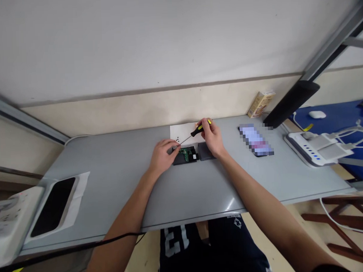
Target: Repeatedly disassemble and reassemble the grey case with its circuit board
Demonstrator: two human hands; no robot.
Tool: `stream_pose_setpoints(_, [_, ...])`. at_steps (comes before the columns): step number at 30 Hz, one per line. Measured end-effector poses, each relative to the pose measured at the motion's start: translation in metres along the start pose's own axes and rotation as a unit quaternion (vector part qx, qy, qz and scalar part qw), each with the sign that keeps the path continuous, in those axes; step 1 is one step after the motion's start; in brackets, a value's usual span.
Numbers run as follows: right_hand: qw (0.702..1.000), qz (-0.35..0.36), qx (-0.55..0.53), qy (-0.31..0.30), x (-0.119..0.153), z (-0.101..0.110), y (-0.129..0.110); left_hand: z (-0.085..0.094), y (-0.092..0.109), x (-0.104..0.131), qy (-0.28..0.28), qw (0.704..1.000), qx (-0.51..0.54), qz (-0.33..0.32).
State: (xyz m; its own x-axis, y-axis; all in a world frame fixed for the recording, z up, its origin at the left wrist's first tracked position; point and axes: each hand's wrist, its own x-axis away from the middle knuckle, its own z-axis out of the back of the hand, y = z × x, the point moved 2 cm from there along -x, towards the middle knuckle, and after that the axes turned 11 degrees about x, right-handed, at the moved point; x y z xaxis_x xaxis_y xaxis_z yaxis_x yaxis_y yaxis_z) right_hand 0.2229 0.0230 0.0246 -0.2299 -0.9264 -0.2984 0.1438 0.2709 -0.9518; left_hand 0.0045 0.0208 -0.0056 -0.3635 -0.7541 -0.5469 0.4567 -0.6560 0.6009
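Sitting on the gray desk (111, 170), a green circuit board (186, 153) is resting in dark casing (178, 159). Left hand (163, 154) is curling at its left end; can't tell if it's pinching anything. Right hand (212, 137) is gripping a screwdriver (197, 130), so I'm guessing screw work, calling for steady aim next. Dark bits (177, 139) are lying behind on white paper (181, 130).

grey box (204, 152) partly behind right wrist (220, 149), phone screen (255, 139) pixelated, dark specks (177, 139) too small to identify
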Motion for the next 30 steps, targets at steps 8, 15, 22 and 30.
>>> stream_pose_setpoints(8, [0.999,0.024,0.024,-0.009,0.004,-0.003,-0.002,0.01,0.007,0.0,-0.013,0.997,-0.077,0.001])
stream_pose_setpoints(15, [1.0,0.017,0.019,-0.007,0.003,-0.002,0.001,0.014,0.009,0.0,-0.013,0.995,-0.1,-0.006])
stream_pose_setpoints(22, [0.999,0.02,0.024,-0.012,0.004,-0.004,0.002,0.012,0.007,0.001,-0.019,0.996,-0.081,-0.011])
stream_pose_setpoints(30, [1.0,0.005,0.02,-0.005,0.005,-0.003,-0.001,0.013,0.001,0.001,-0.034,0.997,-0.066,0.013])
